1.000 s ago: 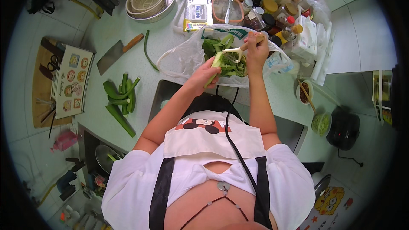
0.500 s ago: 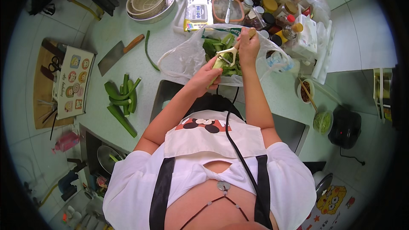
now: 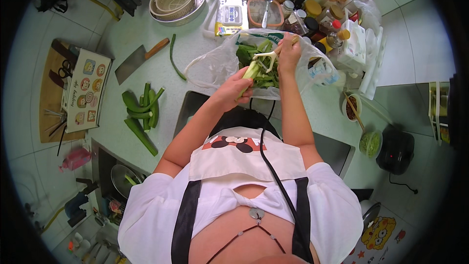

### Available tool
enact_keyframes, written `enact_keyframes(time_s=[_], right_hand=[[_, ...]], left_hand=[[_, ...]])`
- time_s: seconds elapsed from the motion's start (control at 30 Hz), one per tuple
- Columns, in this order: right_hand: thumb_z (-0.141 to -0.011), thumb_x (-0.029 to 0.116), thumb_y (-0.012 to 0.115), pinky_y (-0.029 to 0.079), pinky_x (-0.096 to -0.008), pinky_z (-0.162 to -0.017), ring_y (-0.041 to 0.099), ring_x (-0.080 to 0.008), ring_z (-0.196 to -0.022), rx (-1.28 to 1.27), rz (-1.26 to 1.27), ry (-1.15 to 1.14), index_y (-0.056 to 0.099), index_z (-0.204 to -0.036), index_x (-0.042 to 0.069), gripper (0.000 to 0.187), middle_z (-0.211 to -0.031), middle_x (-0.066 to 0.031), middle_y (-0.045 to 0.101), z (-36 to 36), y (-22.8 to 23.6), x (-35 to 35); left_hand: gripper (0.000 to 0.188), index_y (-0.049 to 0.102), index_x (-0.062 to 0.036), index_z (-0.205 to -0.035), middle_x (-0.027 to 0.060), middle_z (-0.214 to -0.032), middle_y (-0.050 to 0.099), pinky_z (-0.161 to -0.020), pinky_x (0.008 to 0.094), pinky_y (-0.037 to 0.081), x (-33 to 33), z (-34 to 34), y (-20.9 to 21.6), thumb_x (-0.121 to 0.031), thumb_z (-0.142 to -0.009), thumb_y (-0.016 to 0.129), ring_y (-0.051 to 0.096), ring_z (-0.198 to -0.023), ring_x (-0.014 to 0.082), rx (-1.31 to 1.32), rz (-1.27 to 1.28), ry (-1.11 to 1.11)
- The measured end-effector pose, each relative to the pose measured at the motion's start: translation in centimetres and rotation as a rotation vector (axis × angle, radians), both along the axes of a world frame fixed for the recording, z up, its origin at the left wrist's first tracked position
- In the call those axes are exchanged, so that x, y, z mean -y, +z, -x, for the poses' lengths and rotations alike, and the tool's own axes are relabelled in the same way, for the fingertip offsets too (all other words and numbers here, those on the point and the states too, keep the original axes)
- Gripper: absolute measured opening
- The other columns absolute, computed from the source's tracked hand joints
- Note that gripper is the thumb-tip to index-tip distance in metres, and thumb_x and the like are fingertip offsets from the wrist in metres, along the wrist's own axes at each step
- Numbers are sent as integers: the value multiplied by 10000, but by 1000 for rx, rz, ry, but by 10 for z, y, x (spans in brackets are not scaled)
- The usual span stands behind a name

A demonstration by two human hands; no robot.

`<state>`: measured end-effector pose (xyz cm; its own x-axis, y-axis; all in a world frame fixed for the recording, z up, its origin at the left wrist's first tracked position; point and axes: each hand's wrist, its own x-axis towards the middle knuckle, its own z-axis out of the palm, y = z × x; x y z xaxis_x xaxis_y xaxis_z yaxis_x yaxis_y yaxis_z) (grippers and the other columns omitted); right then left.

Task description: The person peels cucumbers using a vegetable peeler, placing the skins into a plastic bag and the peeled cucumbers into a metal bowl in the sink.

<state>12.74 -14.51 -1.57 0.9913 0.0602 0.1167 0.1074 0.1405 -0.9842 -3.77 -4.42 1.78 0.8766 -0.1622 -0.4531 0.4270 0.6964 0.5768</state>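
Gripping green stalk (image 3: 250,72), white peeler (image 3: 268,58).

Single view, head-mounted fisheye, left unit of a side-by-side pair; second unit not shown, so no shared field to compare. Looks steeply down from above the person's chest; torso and apron fill the lower centre, forearms run up from there to the left hand (image 3: 238,89) and right hand (image 3: 289,55) just above mid-frame. Faces the pale green counter (image 3: 132,29), close range, hands near the lens axis. Wide field: counter edges and floor tiles bend toward the rim, dark circular vignette at the corners. Picture upright, not mirrored; cleaver (image 3: 138,59) lies on the person's left, black pot (image 3: 396,150) on the right
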Motion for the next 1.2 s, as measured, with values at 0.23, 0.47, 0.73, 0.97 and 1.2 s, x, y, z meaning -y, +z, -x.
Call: enact_keyframes(time_s=[0.23,0.47,0.73,0.97,1.2], right_hand=[[-850,243,531,375,-214,-495,456,-67,-518,98,103,-28,465,-735,54,230,-589,-4,485,-5,26,11],[-846,213,542,345,-185,-520,420,-49,-556,9,7,231,468,-740,80,186,-627,17,470,12,26,-4],[-846,227,540,364,-197,-508,442,-56,-555,99,89,115,468,-755,70,195,-622,6,477,-1,11,-3],[-834,224,549,394,-217,-513,464,-80,-524,176,173,-78,477,-766,41,208,-613,-15,496,0,27,4],[-845,203,539,356,-199,-488,431,-57,-537,2,-135,113,459,-748,64,188,-641,-5,488,13,33,5]], left_hand=[[522,246,-188,-1328,-21,-769,390,-431,179,273,-1,10,2,-100,-845,425,339,-556,60,11,-106,-2],[537,219,-188,-1337,-36,-759,375,-428,182,272,7,0,0,-116,-850,432,347,-558,56,22,-232,-51],[515,242,-178,-1322,-30,-763,378,-424,185,275,6,1,0,-119,-847,432,354,-560,56,60,-202,-58],[386,322,-120,-1235,3,-785,418,-424,194,304,0,6,-7,-177,-863,411,372,-560,76,3,-47,36],[168,389,-92,-956,49,-775,445,-412,192,320,0,-2,-15,-244,-885,400,376,-540,87,10,229,156]])
